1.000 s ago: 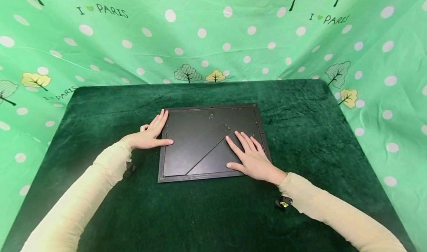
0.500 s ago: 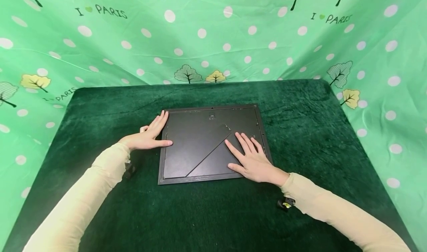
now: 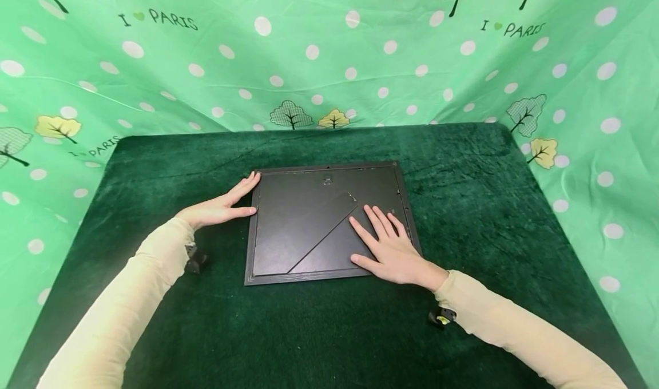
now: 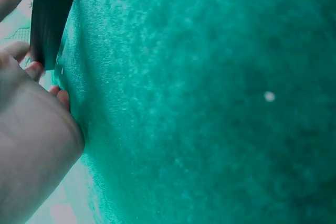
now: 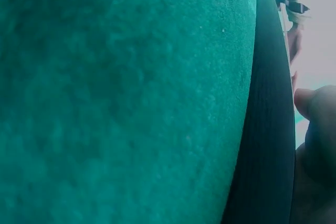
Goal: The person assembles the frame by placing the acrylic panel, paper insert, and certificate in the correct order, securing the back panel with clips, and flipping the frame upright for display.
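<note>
A black picture frame [image 3: 304,223] lies face down, its backing and folded stand leg uppermost. My left hand [image 3: 221,204] touches the frame's left edge, fingers extended at the far left corner and thumb tip at the rim. In the left wrist view, the frame's dark side [image 4: 52,19] rises beside the fingers of the left hand [image 4: 34,124]. My right hand [image 3: 391,249] rests on the right part of the backing with its fingers spread. From the right wrist, the frame's near side [image 5: 268,114] shows, with part of the right hand [image 5: 317,129] above it.
Dark green plush cloth [image 3: 309,337] covers the table under the frame. A green curtain [image 3: 340,51] printed with white dots and trees hangs behind and at both sides. Small black devices sit at the left wrist [image 3: 194,258] and right wrist [image 3: 443,316].
My left hand has shifted slightly left, and its thumb has drawn back from the backing to the frame's rim. The right hand stays in place on the backing.
</note>
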`<action>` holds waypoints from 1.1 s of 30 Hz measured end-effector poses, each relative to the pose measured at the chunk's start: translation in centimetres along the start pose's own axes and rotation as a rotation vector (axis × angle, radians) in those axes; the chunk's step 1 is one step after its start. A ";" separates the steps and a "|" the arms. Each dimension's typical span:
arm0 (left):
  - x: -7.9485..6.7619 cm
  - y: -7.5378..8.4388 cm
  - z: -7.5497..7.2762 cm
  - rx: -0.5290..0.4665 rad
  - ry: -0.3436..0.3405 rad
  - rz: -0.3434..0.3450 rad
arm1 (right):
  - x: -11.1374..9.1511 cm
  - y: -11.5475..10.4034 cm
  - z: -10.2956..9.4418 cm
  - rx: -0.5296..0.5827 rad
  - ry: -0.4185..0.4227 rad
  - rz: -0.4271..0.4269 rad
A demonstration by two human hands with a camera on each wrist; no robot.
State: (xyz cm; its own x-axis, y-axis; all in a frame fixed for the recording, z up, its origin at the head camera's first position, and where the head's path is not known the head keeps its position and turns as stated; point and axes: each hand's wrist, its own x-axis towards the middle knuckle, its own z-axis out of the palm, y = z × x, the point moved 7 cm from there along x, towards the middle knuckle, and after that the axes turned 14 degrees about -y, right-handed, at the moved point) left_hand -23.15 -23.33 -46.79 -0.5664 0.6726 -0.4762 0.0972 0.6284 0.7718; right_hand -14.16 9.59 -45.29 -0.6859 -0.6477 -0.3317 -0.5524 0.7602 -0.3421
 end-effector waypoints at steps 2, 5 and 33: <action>0.0 0.0 0.0 -0.001 0.007 0.005 | 0.0 0.0 0.0 -0.002 0.001 0.000; 0.1 0.1 0.0 0.016 0.025 0.010 | 0.0 0.1 0.1 -0.004 0.004 -0.002; 1.7 1.6 -3.1 0.134 0.066 -0.076 | 0.2 0.0 0.5 -0.054 -0.006 0.017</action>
State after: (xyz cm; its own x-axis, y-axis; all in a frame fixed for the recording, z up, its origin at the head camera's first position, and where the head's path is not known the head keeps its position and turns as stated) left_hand -26.50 -22.44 -45.08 -0.6283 0.5967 -0.4992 0.1576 0.7260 0.6694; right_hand -14.03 9.40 -45.82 -0.6928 -0.6347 -0.3424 -0.5656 0.7727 -0.2881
